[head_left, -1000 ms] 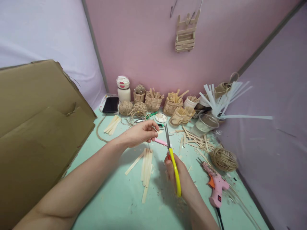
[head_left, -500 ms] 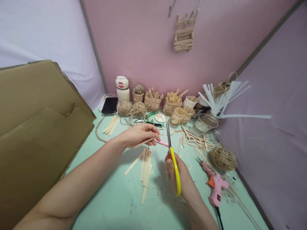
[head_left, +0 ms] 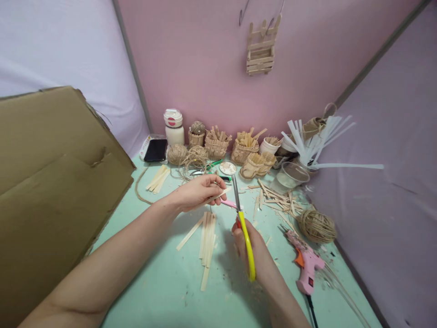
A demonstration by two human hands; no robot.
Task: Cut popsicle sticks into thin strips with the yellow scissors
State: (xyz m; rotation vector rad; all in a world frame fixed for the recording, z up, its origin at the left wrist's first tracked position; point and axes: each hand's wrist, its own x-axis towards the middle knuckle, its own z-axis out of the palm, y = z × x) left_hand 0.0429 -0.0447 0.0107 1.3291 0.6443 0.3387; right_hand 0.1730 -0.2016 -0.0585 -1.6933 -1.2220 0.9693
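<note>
Yellow-handled scissors (head_left: pixel 246 243), pink glue gun (head_left: pixel 306 264), mint-green table (head_left: pixel 164 282), brown cardboard (head_left: pixel 51 182).

A home craft corner: mint green table (head_left: pixel 164 291) at frame bottom, stick-filled woven baskets (head_left: pixel 217 144) along the pink wall, pink glue gun (head_left: pixel 306 263) lower right, twine ball (head_left: pixel 317 226).
</note>
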